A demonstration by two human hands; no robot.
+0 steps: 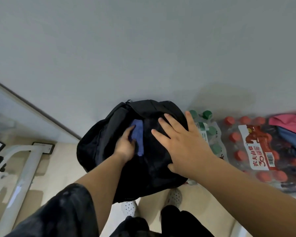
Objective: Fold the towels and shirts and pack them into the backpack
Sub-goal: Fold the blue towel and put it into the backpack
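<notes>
Black matt cloth backpack (109,134), soft blue cloth towel (139,132) inside, shiny clear plastic wrap on bottle pack (263,151), smooth plastic caps, smooth matt wall (143,48).

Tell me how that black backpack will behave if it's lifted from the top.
The black backpack will probably sag and fold: its fabric bulges softly under the flat right hand. It likely weighs little so far, with only blue cloth showing in the opening beside the left hand. The unzipped mouth may gape.
</notes>
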